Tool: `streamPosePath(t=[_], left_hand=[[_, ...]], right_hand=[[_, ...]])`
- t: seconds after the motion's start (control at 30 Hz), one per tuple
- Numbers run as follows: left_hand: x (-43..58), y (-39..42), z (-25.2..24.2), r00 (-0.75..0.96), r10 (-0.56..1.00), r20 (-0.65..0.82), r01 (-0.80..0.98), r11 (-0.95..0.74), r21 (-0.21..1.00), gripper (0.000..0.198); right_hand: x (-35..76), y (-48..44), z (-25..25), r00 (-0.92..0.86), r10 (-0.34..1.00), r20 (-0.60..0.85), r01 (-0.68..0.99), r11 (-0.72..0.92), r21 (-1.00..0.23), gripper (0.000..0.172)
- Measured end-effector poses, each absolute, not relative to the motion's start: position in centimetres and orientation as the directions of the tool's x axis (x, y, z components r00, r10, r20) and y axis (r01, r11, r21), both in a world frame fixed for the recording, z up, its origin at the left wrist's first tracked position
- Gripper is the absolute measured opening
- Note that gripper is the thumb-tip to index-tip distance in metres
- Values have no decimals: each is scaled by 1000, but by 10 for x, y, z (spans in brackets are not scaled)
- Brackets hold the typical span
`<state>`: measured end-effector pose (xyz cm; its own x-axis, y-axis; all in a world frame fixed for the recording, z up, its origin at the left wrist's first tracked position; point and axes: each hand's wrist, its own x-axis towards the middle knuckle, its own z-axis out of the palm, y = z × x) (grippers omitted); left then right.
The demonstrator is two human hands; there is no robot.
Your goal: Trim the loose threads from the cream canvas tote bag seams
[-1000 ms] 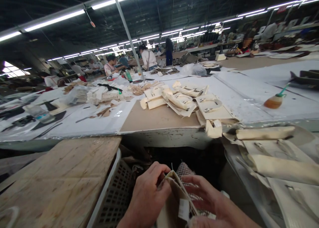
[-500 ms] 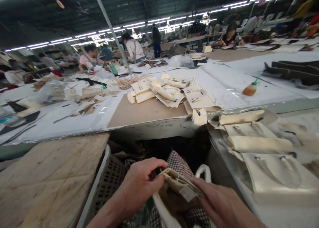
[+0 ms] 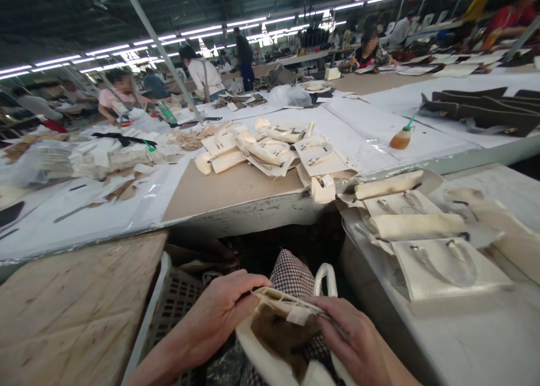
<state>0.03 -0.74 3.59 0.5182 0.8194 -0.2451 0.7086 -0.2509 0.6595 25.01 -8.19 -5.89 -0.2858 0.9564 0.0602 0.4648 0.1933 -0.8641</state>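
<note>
Over my lap a cream handbag [image 3: 262, 345] is held with its mouth towards me, showing a brown inside and a small white tag [image 3: 298, 315]. My left hand [image 3: 225, 304] pinches the left end of its rim between thumb and fingers. At the right end of the same rim, my right hand [image 3: 348, 330] grips the edge, thumb inside the opening and fingers outside. A white looped handle [image 3: 325, 278] stands up behind the bag. Brown-and-white checked cloth [image 3: 291, 270] shows behind and below it.
A wooden board [image 3: 80, 301] lies left, beside a plastic basket [image 3: 176, 296]. Several cream bags [image 3: 451, 268] rest on the right-hand surface. More cream bags [image 3: 270, 149] are heaped on the worktable ahead, near a glue bottle [image 3: 400, 138]. Several people work farther back.
The view has swung to the right. The bag's mouth has opened wider and tilted more towards me, with both hands keeping their hold on the rim.
</note>
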Motion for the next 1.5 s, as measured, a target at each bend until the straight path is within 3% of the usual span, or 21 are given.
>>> streamPosePath(t=[0.2,0.37,0.47,0.63,0.87,1.5], left_hand=[[4,4,38,577,739,-347,671,-188,717,25],[11,9,34,578,746,-331,648,-172,742,26],[13,8,31,561,765,-316,650,-171,741,26],[12,8,31,530,792,-304,654,-152,741,24],[12,5,34,520,796,-309,646,-131,752,25],[12,3,36,503,814,-290,664,-149,733,23]], right_hand=[[259,-73,-53,-305,947,-105,384,21,-923,29],[261,-69,-50,-277,955,-105,399,15,-917,33],[258,-68,-49,-249,968,13,426,122,-896,41],[251,-66,-51,-282,912,297,527,406,-746,14],[239,-67,-53,-304,865,399,617,498,-610,11],[222,-63,-60,-109,942,317,430,332,-839,14]])
